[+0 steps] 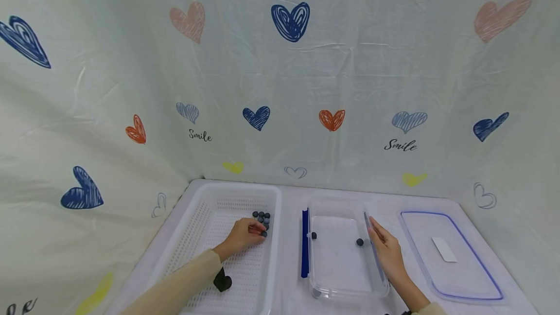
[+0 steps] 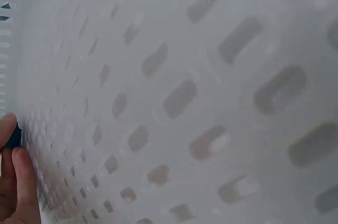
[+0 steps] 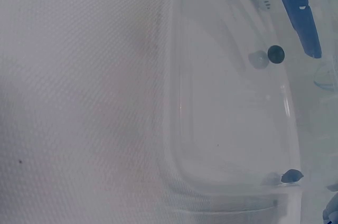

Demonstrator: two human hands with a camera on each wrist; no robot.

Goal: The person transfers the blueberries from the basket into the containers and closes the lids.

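From my remote seat, the surface (image 1: 290,276) is boxed in by the heart-print cloth (image 1: 280,86) at the back and both sides, so I can enter only from the near edge and from above. The white perforated basket (image 1: 205,203) has raised walls; my left hand (image 1: 242,237) lies inside it, against a cluster of dark balls (image 1: 262,218) near the far right corner. A narrow bare strip separates the basket from the clear container (image 1: 341,286). My right hand (image 1: 387,252) rests on that container's right rim. The flat lid (image 1: 455,261) lies further right, low and easy to cross.
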